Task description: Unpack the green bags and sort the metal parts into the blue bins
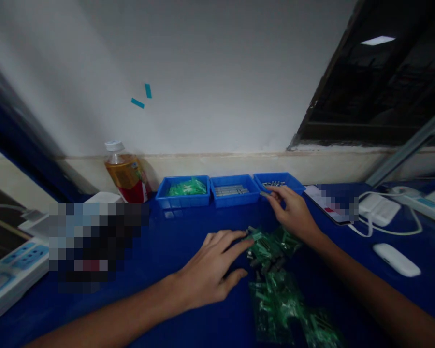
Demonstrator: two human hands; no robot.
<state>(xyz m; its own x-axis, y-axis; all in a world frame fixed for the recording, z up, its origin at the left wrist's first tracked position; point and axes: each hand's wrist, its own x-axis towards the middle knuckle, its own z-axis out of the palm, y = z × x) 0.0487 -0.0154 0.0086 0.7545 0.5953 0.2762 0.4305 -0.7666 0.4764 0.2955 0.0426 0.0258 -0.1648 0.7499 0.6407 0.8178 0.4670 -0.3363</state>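
Note:
My left hand [215, 263] is open, palm down over the blue table, its fingers spread. Its fingertips reach the left edge of a pile of green-tinted plastic bags [271, 246] holding small parts, and loose dark metal pieces show among them. My right hand [292, 208] is closed in a pinch on a small grey metal piece [264, 194], just in front of the right blue bin [293, 182]. Small metal parts [274, 183] lie in that bin. In the middle blue bin [235, 199] are grey metal rods [230, 190]. Green plastic pieces [187, 187] fill the left blue bin [183, 200].
More green bags [279, 304] lie nearer me. A drink bottle [125, 174] stands at the back left by a power strip [20, 270]. At right are a phone [328, 205], a white charger [379, 209] with cable, and a white case [396, 259]. A wall rises behind the bins.

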